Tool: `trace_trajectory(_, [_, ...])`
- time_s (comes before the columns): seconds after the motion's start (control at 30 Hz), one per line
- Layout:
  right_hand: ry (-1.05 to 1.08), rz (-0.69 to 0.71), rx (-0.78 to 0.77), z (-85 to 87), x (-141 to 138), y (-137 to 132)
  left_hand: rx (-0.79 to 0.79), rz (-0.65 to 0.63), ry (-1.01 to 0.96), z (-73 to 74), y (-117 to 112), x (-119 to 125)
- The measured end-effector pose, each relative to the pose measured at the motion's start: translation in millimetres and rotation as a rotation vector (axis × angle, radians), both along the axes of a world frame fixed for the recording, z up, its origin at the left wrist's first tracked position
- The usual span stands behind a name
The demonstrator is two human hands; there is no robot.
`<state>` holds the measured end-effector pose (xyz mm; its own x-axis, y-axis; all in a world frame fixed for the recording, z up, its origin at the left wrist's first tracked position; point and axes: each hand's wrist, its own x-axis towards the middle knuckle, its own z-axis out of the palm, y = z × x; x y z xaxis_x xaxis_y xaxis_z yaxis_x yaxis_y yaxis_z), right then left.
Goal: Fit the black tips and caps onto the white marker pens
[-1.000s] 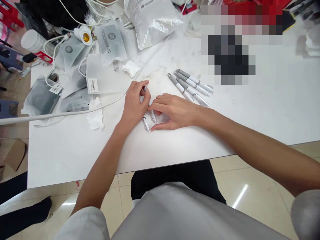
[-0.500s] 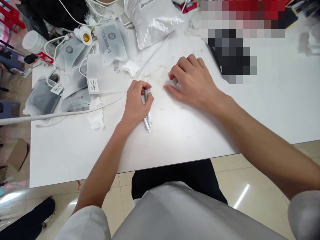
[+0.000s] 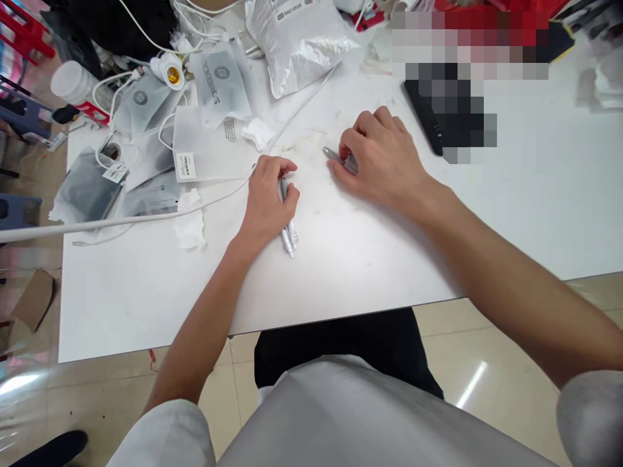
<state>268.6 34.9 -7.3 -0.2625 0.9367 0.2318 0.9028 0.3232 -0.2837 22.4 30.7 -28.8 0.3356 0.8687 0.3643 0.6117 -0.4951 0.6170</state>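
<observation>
On the white table [image 3: 341, 253], my left hand [image 3: 270, 198] curls over a few slim pens [image 3: 288, 237] with grey and clear or whitish barrels. Their ends stick out below the palm, while the thumb and index fingertips stay a little apart. To the right, my right hand [image 3: 382, 152] is bent over the tabletop, its fingers closed around a grey pen [image 3: 331, 154]. One end of that pen points left past the fingers. More grey shows between thumb and fingers, but I cannot tell whether it is a second pen.
Frosted pouches [image 3: 221, 84], white cables [image 3: 121, 220], a lamp socket [image 3: 170, 70] and a white-lidded jar [image 3: 73, 83] crowd the left. A white plastic bag [image 3: 299, 45] lies at the back. Beyond my right hand is a black object [image 3: 423, 117], partly blurred out. Crumpled tissue [image 3: 191, 224] lies nearby.
The grey pen in my right hand now shows more, its end sticking out to the left. My left hand and its pens have hardly moved. The view has shifted slightly.
</observation>
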Motion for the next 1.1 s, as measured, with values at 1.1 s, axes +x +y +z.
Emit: trace_trajectory(1.1, [-0.001,0.178,0.040,4.5,-3.8,-9.2,0.013,-0.046,0.011,12.1,-10.4,8.4])
